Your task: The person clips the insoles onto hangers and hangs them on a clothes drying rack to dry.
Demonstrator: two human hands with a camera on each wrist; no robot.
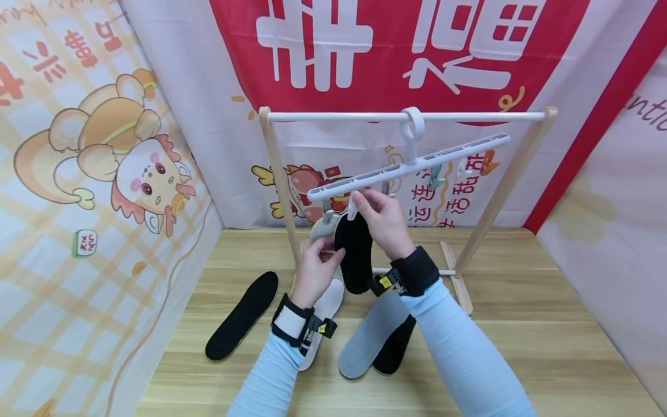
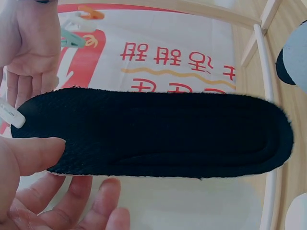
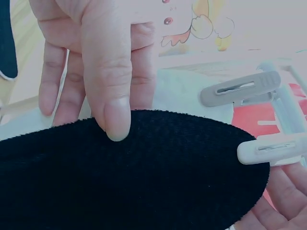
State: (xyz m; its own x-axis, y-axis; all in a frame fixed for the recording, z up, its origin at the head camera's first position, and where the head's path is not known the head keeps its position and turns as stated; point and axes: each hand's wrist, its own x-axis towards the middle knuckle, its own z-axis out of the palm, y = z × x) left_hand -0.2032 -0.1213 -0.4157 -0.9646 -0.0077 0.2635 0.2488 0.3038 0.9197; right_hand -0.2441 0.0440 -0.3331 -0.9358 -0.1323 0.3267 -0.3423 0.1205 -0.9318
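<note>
A black insole hangs lengthwise below a white clip hanger. My left hand pinches its upper left edge, with the thumb on the dark face and fingers behind. At its top end, the jaws of a white clip lie over the insole. My right hand holds that clip between thumb and fingers just under the hanger bar; part of this grip is hidden. Beside it, a pale insole hangs from a grey clip, partly behind my left hand.
The hanger hooks on a rack's white rail between wooden legs. A green clip dangles farther right. On the wooden table lie a black insole, a white insole, and a grey insole overlapping another black insole.
</note>
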